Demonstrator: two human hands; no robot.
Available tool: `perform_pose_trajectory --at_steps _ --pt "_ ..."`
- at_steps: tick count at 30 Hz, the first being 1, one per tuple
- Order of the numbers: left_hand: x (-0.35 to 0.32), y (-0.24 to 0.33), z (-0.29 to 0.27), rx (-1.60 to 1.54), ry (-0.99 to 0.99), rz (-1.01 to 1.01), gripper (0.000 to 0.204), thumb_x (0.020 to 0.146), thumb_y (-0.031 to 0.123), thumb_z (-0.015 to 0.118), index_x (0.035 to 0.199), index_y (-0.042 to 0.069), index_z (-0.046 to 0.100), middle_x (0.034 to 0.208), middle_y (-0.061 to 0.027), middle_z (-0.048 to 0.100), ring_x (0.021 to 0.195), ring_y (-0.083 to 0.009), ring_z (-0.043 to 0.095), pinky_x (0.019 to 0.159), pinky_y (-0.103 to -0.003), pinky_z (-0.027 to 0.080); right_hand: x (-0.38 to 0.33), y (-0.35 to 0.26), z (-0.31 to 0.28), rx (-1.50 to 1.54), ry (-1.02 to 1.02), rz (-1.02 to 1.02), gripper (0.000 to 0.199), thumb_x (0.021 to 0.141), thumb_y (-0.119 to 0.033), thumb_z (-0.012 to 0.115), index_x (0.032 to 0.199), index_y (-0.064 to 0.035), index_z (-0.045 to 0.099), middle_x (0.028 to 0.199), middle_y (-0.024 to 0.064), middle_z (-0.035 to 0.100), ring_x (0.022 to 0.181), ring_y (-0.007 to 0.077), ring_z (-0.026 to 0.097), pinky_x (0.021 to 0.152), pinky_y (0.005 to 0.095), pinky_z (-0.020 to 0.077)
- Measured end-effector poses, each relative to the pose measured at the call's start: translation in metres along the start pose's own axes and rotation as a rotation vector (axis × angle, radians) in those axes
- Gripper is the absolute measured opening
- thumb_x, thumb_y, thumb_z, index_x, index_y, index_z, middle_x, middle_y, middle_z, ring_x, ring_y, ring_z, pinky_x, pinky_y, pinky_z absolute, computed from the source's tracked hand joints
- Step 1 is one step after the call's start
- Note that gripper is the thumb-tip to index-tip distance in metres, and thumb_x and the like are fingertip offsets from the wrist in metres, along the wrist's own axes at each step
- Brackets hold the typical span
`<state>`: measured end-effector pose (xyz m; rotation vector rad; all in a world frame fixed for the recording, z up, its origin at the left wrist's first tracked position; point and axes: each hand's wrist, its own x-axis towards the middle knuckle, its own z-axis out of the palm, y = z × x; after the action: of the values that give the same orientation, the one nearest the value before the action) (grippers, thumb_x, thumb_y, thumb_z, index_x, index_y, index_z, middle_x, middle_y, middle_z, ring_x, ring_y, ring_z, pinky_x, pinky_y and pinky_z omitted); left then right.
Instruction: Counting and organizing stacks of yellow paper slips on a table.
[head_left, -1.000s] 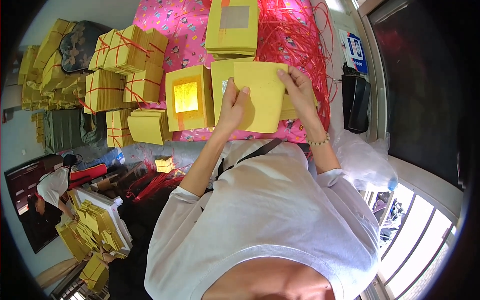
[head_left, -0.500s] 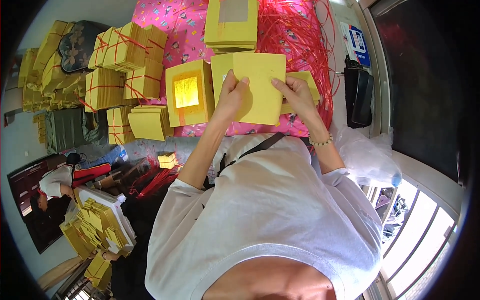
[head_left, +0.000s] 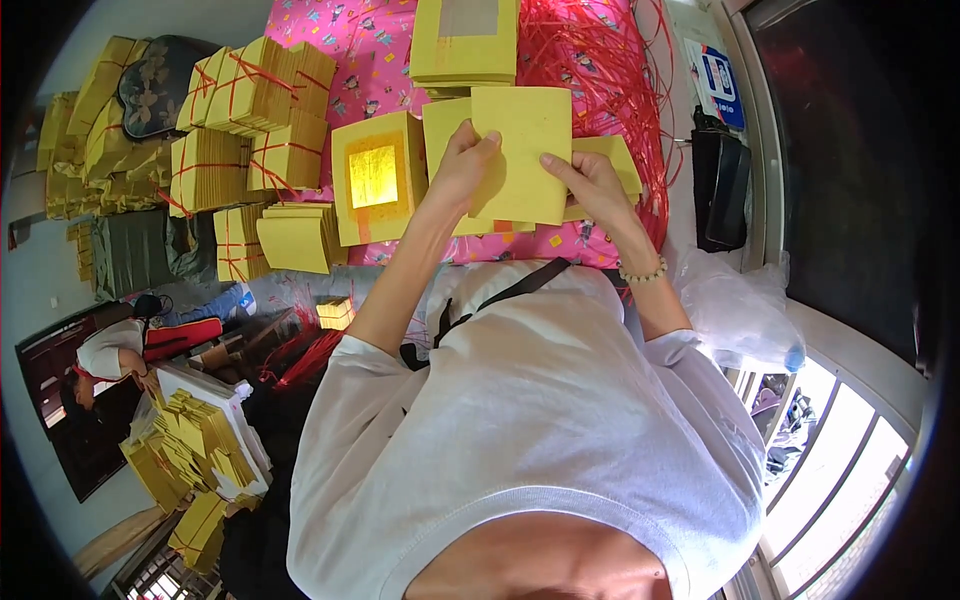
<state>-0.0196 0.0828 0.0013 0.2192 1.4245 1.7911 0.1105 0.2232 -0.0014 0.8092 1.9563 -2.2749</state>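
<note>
A small batch of plain yellow paper sheets (head_left: 522, 150) is held upright before me, above the table. My left hand (head_left: 466, 165) grips its left edge, thumb on the near face. The right edge is pinched by my right hand (head_left: 590, 183), with a beaded bracelet on that wrist. Behind the held sheets, a pile of yellow paper (head_left: 440, 125) is mostly covered. To the left lies a stack of yellow paper with a gold foil square (head_left: 374, 176). Another yellow stack (head_left: 610, 158) sits partly behind my right hand.
Pink patterned cloth (head_left: 365, 80) covers the table. Red plastic strings (head_left: 600, 60) are heaped at the far right. A tall yellow stack with a silver square (head_left: 465, 65) stands beyond my hands. Tied yellow bundles (head_left: 210, 172) pile up at left. Farther left, a person (head_left: 112, 350) bends near more paper.
Both hands have moved the held sheets slightly away from my body. A red-marked yellow sheet below now shows under their lower edge. The person at left has shifted a little.
</note>
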Motion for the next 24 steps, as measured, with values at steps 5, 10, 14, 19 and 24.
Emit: perform_pose_trajectory --at_steps 5,10,14,19,24 --pt "0.01 -0.004 -0.003 0.004 -0.012 -0.028 0.021 0.093 0.007 0.046 0.113 -0.001 0.048 0.108 -0.0107 0.059 0.096 -0.0162 0.057 0.082 -0.031 0.047 0.0 -0.001 -0.001 0.015 0.028 -0.005 0.033 0.089 -0.031 0.061 0.097 0.001 0.066 0.078 0.0031 0.066 0.065 0.0062 0.062 0.055 0.0209 0.0505" --pt "0.013 -0.006 0.001 0.029 0.003 0.043 0.019 0.093 0.009 0.048 0.11 0.0 0.048 0.102 -0.0083 0.059 0.089 -0.0144 0.057 0.076 -0.029 0.047 -0.001 0.006 -0.008 -0.041 -0.031 0.003 0.031 0.089 -0.031 0.062 0.097 -0.0004 0.066 0.078 0.0005 0.065 0.063 0.0044 0.06 0.053 0.0192 0.0477" --pt "0.015 -0.006 -0.001 0.097 0.008 0.084 0.018 0.092 0.009 0.048 0.109 0.001 0.048 0.098 -0.0067 0.058 0.086 -0.0126 0.056 0.073 -0.028 0.046 -0.006 0.003 -0.005 -0.077 0.001 0.009 0.031 0.089 -0.031 0.062 0.096 -0.0012 0.067 0.077 -0.0008 0.065 0.064 0.0038 0.058 0.053 0.0184 0.0466" --pt "0.011 0.0 0.005 0.123 0.058 0.098 0.028 0.093 0.01 0.048 0.119 0.002 0.049 0.109 -0.0068 0.06 0.097 -0.0141 0.057 0.083 -0.029 0.045 -0.009 0.015 -0.008 -0.057 -0.02 -0.053 0.028 0.089 -0.027 0.062 0.098 -0.0011 0.066 0.077 -0.0014 0.065 0.066 0.0038 0.058 0.057 0.0181 0.048" --pt "0.014 -0.003 0.0 0.139 0.102 0.214 0.024 0.092 0.009 0.049 0.114 0.002 0.048 0.1 -0.0045 0.058 0.087 -0.0108 0.056 0.074 -0.027 0.045 -0.02 0.028 0.007 0.108 0.065 0.003 0.027 0.088 -0.026 0.064 0.092 0.0004 0.066 0.075 0.0003 0.063 0.067 0.005 0.059 0.058 0.0201 0.05"
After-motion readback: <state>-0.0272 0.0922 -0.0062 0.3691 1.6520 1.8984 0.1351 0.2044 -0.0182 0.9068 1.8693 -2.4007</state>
